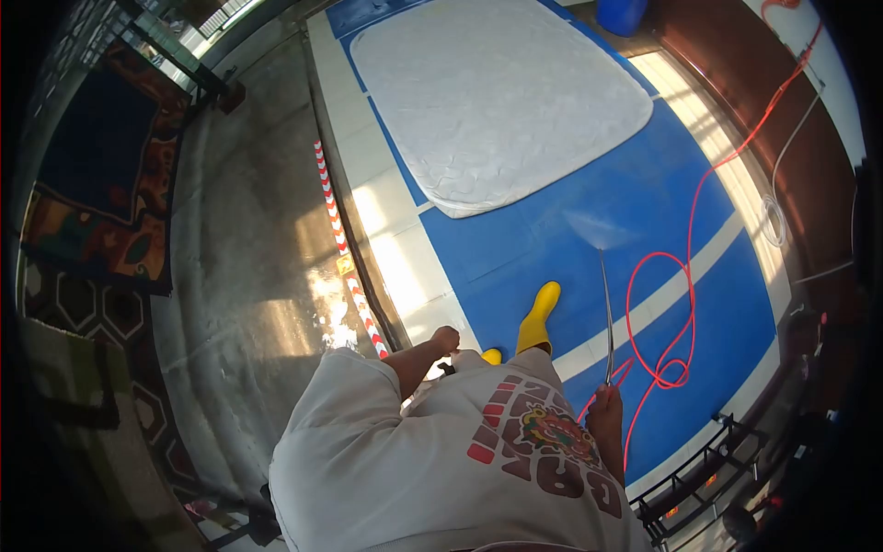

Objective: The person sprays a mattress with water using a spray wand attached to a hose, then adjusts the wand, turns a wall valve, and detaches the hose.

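With the spray lance (608, 317) gripped in the closed right hand (604, 409) and the left hand (446, 340) fisted on nothing visible, spraying was apparently underway, steady aim seemingly being needed toward the pale rug (501, 101), ahead-left of the right.

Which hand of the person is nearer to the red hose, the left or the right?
Right. The right hand grips the metal wand, close beside the red hose; the left hand is farther off, to its left.

Large block letters (556, 475) on the shirt (395, 469) are not surely legible; chevrons mark the floor strip (333, 208) at left.
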Action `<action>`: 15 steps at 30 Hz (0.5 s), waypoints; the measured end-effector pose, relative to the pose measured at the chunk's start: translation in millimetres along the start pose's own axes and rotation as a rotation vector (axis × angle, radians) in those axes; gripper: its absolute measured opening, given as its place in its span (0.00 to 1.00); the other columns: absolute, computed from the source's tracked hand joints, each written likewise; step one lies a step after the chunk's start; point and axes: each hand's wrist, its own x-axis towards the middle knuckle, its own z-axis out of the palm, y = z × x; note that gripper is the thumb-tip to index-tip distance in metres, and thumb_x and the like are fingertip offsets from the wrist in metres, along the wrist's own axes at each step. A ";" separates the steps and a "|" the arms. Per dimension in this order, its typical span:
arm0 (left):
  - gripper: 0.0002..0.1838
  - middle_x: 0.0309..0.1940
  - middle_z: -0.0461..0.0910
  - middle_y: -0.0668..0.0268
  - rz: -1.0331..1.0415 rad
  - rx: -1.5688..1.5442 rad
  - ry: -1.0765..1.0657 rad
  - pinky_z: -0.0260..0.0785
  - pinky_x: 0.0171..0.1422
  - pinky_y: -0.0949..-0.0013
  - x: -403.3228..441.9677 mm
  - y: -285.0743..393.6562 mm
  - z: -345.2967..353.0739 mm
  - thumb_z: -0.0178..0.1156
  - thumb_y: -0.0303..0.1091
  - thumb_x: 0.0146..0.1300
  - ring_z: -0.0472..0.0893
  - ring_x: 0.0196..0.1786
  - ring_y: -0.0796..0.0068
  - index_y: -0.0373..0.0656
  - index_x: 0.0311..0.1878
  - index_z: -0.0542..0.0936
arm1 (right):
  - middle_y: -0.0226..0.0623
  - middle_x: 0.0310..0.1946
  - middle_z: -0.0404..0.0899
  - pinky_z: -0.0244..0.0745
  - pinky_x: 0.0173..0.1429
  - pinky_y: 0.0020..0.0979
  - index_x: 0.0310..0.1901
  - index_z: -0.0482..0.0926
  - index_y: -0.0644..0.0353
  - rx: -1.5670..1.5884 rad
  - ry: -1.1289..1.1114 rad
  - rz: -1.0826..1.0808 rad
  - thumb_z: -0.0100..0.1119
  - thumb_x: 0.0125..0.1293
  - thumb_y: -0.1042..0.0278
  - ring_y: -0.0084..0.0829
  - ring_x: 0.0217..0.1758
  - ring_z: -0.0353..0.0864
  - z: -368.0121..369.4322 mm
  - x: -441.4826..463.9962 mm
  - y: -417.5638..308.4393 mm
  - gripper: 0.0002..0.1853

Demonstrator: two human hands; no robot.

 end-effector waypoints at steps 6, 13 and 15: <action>0.11 0.31 0.81 0.61 -0.265 -0.023 -0.395 0.74 0.40 0.61 -8.5 -24.7 -80.4 0.57 0.38 0.48 0.81 0.37 0.61 0.48 0.33 0.84 | 0.48 0.20 0.76 0.70 0.31 0.40 0.31 0.75 0.67 -0.532 -0.280 -0.254 0.43 0.64 0.48 0.41 0.26 0.78 -19.7 138.7 19.7 0.25; 0.23 0.28 0.78 0.56 -0.562 -1.582 0.114 0.73 0.22 0.62 87.3 -18.0 -213.9 0.48 0.19 0.57 0.81 0.25 0.60 0.42 0.58 0.66 | 0.29 0.10 0.62 0.58 0.11 0.28 0.28 0.66 0.59 -0.032 -0.227 0.058 0.41 0.68 0.50 0.24 0.08 0.64 -42.8 178.0 -105.8 0.20; 0.21 0.39 0.72 0.60 -0.550 -1.519 0.160 0.72 0.24 0.66 112.1 8.6 -265.1 0.38 0.21 0.59 0.80 0.32 0.63 0.42 0.57 0.67 | 0.26 0.10 0.58 0.54 0.11 0.25 0.31 0.64 0.55 0.046 -0.155 0.085 0.43 0.67 0.45 0.20 0.07 0.58 -53.6 203.3 -119.7 0.20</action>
